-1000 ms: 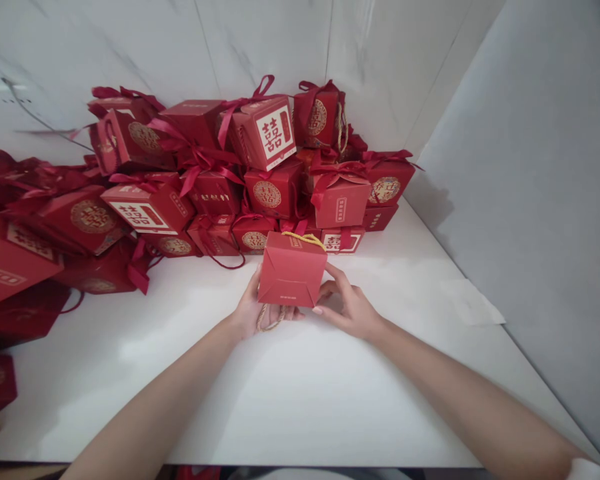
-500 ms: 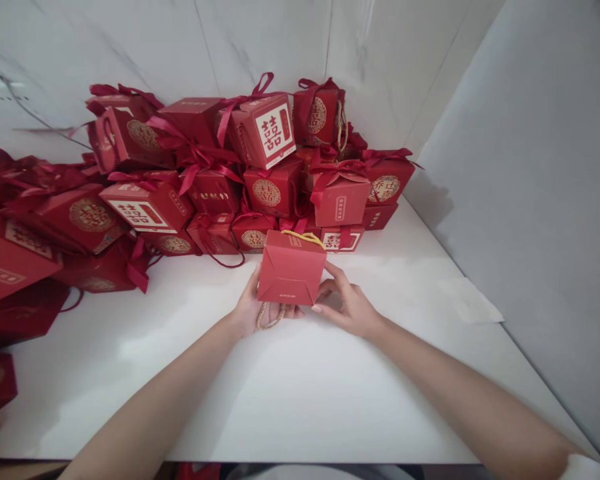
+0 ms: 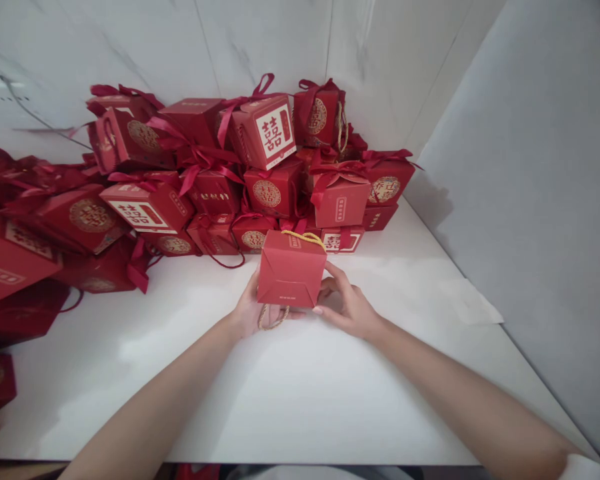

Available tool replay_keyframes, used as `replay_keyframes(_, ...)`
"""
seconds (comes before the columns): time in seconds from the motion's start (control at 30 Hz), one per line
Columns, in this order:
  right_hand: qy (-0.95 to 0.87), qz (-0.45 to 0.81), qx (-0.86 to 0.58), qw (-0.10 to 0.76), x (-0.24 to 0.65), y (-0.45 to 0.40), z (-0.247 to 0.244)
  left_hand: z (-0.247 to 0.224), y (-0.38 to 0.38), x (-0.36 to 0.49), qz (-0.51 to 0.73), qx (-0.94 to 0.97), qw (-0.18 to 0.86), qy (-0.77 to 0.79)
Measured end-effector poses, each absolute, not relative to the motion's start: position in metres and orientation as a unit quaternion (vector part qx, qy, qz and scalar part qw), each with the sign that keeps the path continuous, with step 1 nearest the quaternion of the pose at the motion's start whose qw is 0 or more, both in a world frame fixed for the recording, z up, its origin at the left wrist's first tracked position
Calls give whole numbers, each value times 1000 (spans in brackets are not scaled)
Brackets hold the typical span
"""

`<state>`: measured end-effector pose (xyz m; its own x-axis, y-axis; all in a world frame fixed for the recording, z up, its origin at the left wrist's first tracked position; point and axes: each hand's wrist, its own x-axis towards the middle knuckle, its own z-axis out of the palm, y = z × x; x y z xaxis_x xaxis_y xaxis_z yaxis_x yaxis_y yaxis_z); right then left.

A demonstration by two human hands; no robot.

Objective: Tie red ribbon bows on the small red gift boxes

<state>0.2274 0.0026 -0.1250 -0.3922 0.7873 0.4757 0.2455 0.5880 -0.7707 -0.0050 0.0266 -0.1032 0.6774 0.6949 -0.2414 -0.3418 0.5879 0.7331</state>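
Note:
Between my two hands is a small red gift box (image 3: 291, 270), held up over the white table. A yellow cord lies along its far edge, and a loop of twisted gold cord hangs below its near side, by my left palm. My left hand (image 3: 253, 308) cups the box from the left and below, with some fingers hidden under it. My right hand (image 3: 347, 303) grips its right side, thumb at the near lower corner and index finger higher up the edge. The box shows a folded flap face with small pale print.
Stacked red gift boxes (image 3: 267, 193) with ribbons and gold emblems stand along the marbled back wall. More boxes (image 3: 15, 257) pile up at the left. A pale flat piece (image 3: 473, 301) lies on the white table (image 3: 300, 400) beside the grey right-hand wall (image 3: 530, 167).
The box has tilted very slightly in my hands, and the cord loop below it has shifted a little. Both hands keep nearly the same place.

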Motion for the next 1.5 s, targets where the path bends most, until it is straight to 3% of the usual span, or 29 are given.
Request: replay_keyframes(1.5, -770, 328, -351, 421, 228, 2, -125, -103, 28, -5, 304, 295, 869, 257)
